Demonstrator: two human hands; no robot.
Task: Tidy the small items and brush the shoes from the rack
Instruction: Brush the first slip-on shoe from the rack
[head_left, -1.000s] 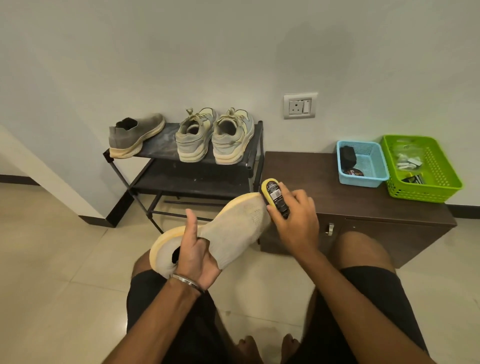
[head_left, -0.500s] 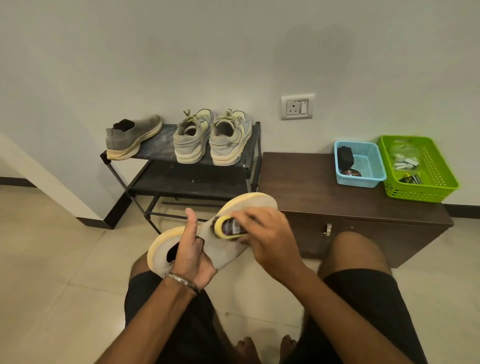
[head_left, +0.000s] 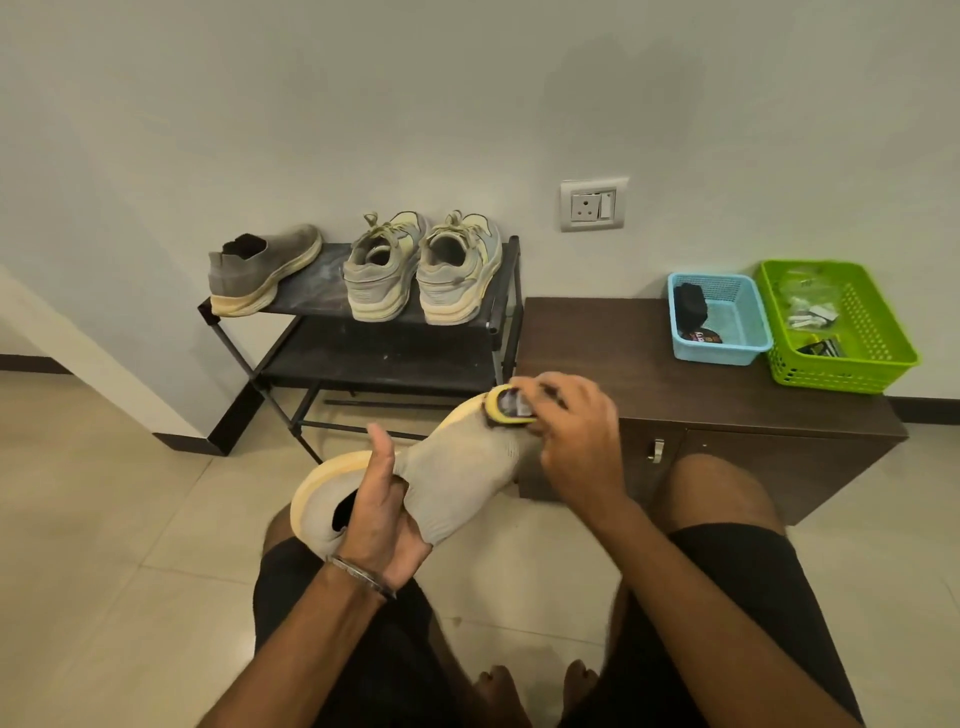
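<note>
So my right hand has its fingers curled round the little yellow-backed shoe brush, bristles down on the toe end of the grey knit slip-on shoe. My left hand grips that shoe at the collar, thumb sticking up, and holds it over my lap, toe pointing off toward the rack.

On the shoe rack the top shelf has the matching grey slip-on at its left end and a pair of pale lace-up sneakers toward the right end, heels facing me. The lower shelf looks bare from here.

Right of the rack, the dark wooden bench carries a blue basket and a green basket side by side at its back right corner. Small bits are already sitting in both, can't make out what exactly.

Progress-wise I'd say the tidying part looks pretty much done, since nothing loose is lying on the bench top. Brushing is only getting going: one shoe in hand, three more waiting on the rack, and no way to tell if any of those got done.
</note>
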